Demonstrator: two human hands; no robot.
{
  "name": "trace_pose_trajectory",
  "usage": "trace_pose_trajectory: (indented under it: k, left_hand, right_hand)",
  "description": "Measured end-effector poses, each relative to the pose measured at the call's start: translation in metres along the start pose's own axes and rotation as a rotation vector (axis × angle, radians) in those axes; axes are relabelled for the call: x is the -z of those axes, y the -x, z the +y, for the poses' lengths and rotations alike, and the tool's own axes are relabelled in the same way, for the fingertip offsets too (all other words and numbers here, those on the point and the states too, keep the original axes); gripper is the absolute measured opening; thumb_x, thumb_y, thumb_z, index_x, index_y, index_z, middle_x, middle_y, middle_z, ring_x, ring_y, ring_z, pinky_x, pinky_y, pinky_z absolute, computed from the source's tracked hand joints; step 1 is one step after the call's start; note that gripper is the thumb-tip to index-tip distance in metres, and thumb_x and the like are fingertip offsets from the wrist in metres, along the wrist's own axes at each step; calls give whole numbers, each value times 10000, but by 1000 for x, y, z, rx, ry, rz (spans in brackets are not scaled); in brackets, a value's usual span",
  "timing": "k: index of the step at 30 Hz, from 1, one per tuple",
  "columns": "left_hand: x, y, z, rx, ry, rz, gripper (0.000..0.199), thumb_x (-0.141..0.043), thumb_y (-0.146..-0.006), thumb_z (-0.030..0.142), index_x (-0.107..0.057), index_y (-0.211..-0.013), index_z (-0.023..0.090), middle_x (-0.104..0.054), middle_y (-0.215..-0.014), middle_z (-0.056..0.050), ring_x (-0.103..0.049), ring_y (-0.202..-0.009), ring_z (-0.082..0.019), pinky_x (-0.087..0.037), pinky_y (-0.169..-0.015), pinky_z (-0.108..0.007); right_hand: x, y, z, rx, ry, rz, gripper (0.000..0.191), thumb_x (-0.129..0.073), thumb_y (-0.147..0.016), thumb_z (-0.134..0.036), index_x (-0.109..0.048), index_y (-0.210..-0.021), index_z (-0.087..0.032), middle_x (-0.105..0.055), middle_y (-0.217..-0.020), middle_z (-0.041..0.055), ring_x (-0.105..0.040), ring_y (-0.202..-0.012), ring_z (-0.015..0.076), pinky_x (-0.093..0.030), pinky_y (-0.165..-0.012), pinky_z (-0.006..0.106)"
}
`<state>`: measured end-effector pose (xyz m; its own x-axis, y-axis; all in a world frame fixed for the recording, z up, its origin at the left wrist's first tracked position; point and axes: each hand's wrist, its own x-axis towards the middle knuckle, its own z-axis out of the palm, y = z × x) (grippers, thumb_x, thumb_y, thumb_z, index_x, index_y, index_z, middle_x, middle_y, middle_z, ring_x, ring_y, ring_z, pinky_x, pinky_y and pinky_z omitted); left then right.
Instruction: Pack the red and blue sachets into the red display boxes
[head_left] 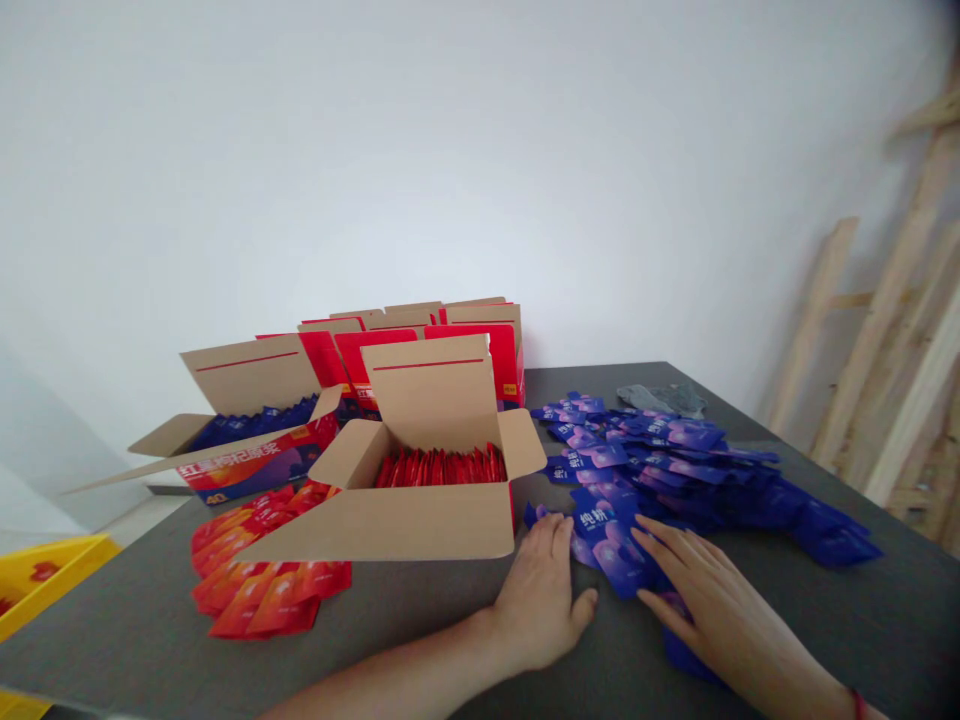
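Note:
My left hand [544, 592] lies on the near edge of a spread of blue sachets [596, 518], fingers stretched forward and thumb apart. Opposite it, my right hand [709, 600] rests on the right side of the same sachets, with its fingers extended and the thumb apart. Part of the sachets is hidden beneath both hands. Just left of my left hand stands an open cardboard box [442, 520], packed with a row of red sachets [442, 467]. Behind my right hand, a larger heap of blue sachets [682, 465] covers the table.
Orange-red sachets [262, 590] lie fanned on the grey table [420, 630]. Another open box [255, 460] holds blue sachets, with several red boxes [472, 345] behind. Grey crumpled material [664, 398] lies at the back. A yellow bin [60, 570] stands left, wooden frames [892, 330] right.

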<state>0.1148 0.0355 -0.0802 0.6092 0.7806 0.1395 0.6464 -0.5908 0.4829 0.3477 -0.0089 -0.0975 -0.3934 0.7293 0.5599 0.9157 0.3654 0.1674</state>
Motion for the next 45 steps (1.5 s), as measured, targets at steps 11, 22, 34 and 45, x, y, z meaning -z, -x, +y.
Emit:
trace_pose_trajectory:
  k: [11, 22, 34, 45]
  left_hand:
    - [17, -1, -20, -146, 73, 17, 118, -586, -886, 272, -610, -834, 169, -594, -1088, -77, -549, -1093, -209, -470, -932, -325]
    - [-8, -1, -9, 96, -134, -87, 965, -510, -795, 597, -220, -1454, -44, -134, -1544, -259, -89, -1443, -367, -174, -1177, -506]
    - [19, 19, -12, 116, 183, -52, 757, -399, -807, 195, -133, -1498, 34, -94, -1583, -139, -82, -1464, -239, -142, -1209, -417]
    - [8, 12, -11, -139, -13, -140, 650, -382, -935, 568, -332, -1456, 182, -208, -1556, -163, -177, -1439, -319, -278, -1132, -496]
  right_hand:
    - [-8, 3, -5, 140, -19, 34, 405, -455, -846, -188, -587, -1226, -136, -666, -1196, 88, -654, -1042, 217, -558, -859, 365]
    - [-15, 6, -54, 55, 46, 111, 414, -364, -855, -103, -615, -1185, -109, -659, -1201, 127, -645, -1060, 215, -540, -877, 340]
    - [-7, 3, -92, 115, -5, 79, 441, -473, -866, -264, -556, -1229, -28, -598, -1270, 196, -604, -1131, 270, -558, -863, 360]
    - [-4, 10, -88, 55, -125, 61, 474, -520, -820, -258, -520, -1253, -66, -606, -1258, 174, -598, -1136, 243, -550, -876, 333]
